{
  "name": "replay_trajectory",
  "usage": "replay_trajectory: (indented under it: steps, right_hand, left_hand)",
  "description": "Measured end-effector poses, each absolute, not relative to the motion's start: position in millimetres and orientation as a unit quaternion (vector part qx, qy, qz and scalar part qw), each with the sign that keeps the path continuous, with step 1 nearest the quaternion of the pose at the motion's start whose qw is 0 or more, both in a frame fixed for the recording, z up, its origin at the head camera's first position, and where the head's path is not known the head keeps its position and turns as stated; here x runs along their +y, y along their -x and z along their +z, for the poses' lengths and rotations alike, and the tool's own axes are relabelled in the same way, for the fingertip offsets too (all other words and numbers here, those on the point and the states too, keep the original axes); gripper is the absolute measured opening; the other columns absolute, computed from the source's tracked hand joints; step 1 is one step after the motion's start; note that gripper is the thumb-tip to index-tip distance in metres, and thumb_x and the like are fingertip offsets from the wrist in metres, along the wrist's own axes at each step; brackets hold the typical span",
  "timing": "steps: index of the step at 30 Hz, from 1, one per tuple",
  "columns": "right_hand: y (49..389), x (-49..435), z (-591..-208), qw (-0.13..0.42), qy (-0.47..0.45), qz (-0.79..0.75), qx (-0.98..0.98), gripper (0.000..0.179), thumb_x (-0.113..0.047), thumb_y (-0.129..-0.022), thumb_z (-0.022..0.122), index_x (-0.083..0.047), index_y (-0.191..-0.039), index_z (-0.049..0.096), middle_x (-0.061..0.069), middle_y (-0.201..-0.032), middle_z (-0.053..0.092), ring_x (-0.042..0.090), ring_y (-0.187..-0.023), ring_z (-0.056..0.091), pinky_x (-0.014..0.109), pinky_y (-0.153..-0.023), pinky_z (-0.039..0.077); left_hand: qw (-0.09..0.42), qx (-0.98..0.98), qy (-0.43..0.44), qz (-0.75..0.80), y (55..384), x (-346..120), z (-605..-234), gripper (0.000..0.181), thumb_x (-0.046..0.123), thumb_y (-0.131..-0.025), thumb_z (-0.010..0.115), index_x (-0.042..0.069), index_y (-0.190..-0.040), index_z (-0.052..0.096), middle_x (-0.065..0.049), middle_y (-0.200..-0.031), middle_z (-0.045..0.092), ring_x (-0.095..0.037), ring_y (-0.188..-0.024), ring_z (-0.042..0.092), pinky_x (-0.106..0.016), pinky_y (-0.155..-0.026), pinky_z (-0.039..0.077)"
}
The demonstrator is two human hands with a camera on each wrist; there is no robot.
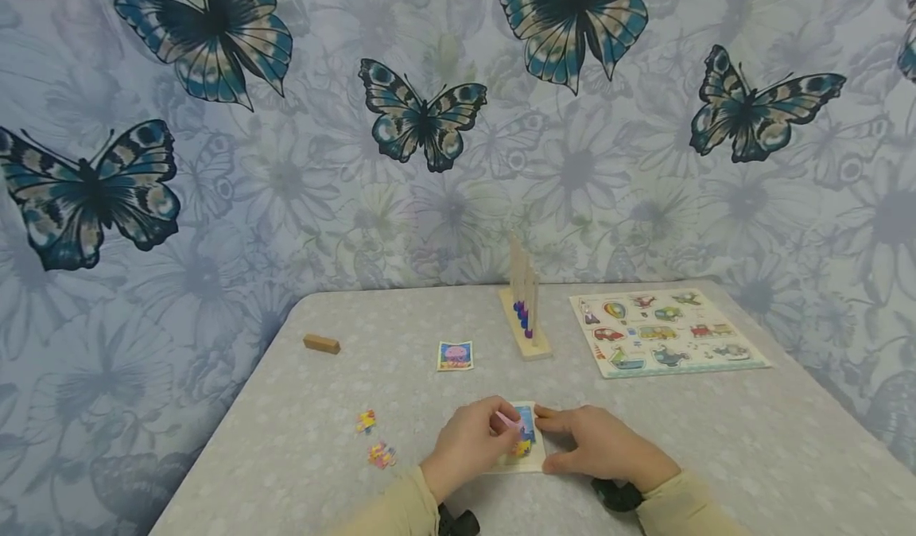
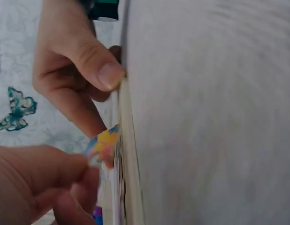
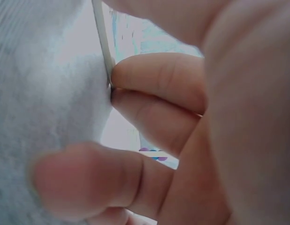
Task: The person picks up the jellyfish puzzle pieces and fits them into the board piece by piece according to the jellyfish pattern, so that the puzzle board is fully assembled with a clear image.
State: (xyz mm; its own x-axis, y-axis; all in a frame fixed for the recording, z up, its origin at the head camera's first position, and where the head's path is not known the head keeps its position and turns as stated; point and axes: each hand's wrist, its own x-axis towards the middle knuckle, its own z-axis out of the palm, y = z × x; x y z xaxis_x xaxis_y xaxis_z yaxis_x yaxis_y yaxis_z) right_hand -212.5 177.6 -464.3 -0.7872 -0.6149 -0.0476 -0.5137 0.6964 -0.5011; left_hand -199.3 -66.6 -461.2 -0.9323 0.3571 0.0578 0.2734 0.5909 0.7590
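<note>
A small jigsaw puzzle board point(image 1: 531, 463) with a cream border lies flat near the table's front, blue and yellow picture parts showing inside it. Over it, my left hand point(image 1: 472, 440) pinches a colourful puzzle piece point(image 2: 105, 144) between thumb and fingers, tilted against the board in the left wrist view. The fairly straight fingers of my right hand point(image 1: 604, 444) touch the board's right edge, with the thumb by its near corner. In the right wrist view, two fingertips point(image 3: 128, 72) meet the board's thin edge. Part of the board is hidden behind my left hand.
Loose puzzle pieces point(image 1: 382, 455) lie left of the board. Beyond it are a small picture card point(image 1: 456, 356) and a wooden stand point(image 1: 533, 348) with upright rods and purple and blue beads. A wooden block point(image 1: 321, 344) is far left; a large picture board point(image 1: 669, 335) is back right.
</note>
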Motion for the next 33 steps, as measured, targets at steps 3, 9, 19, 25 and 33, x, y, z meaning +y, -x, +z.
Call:
replay_trajectory:
  steps: [3,9,19,25,33]
  right_hand:
    - [212,177,-464,0.111,0.309,-0.244,0.913,0.069,-0.055,-0.087,0.077,-0.018,-0.143,0.062,-0.003,-0.152,0.054,0.015,-0.125,0.062,0.048,-0.1,0.053]
    - [212,180,-463,0.114,0.306,-0.241,0.914,0.069,-0.056,-0.087,0.076,-0.018,-0.144,0.062,-0.005,-0.153,0.054,0.008,-0.124,0.06,0.046,-0.099,0.054]
    - [213,179,-464,0.103,0.313,-0.237,0.914,0.069,-0.056,-0.088,0.076,-0.017,-0.144,0.062,-0.003,-0.152,0.055,0.02,-0.128,0.061,0.047,-0.1,0.053]
    - [215,179,-467,0.103,0.311,-0.237,0.915,0.069,-0.056,-0.088,0.076,-0.017,-0.143,0.062,-0.005,-0.152,0.054,0.019,-0.129,0.06,0.047,-0.101,0.053]
    - [216,181,-467,0.099,0.316,-0.237,0.913,0.07,-0.056,-0.088,0.075,-0.016,-0.143,0.063,-0.003,-0.152,0.054,0.024,-0.132,0.059,0.048,-0.102,0.052]
  left_hand:
    - [0.06,0.889,-0.189,0.412,197,-64,-467,0.011,0.026,-0.095,0.074,0.023,-0.105,0.076,0.016,-0.081,0.07,0.001,-0.069,0.06,-0.025,-0.058,0.048]
    - [0.049,0.894,-0.216,0.39,197,-61,-472,0.008,0.027,-0.093,0.077,0.026,-0.101,0.077,0.018,-0.083,0.07,0.004,-0.072,0.059,-0.023,-0.062,0.048]
    - [0.0,0.925,-0.246,0.291,196,-58,-476,0.018,0.032,-0.09,0.079,0.021,-0.105,0.082,0.016,-0.087,0.063,0.007,-0.069,0.051,-0.02,-0.059,0.044]
    - [-0.036,0.929,-0.269,0.254,195,-59,-479,0.02,0.034,-0.091,0.078,0.021,-0.106,0.082,0.014,-0.087,0.062,0.007,-0.066,0.048,-0.018,-0.057,0.042]
    - [-0.013,0.909,-0.246,0.336,197,-58,-483,0.014,0.028,-0.093,0.078,0.02,-0.104,0.075,0.018,-0.08,0.061,0.006,-0.065,0.05,-0.019,-0.057,0.043]
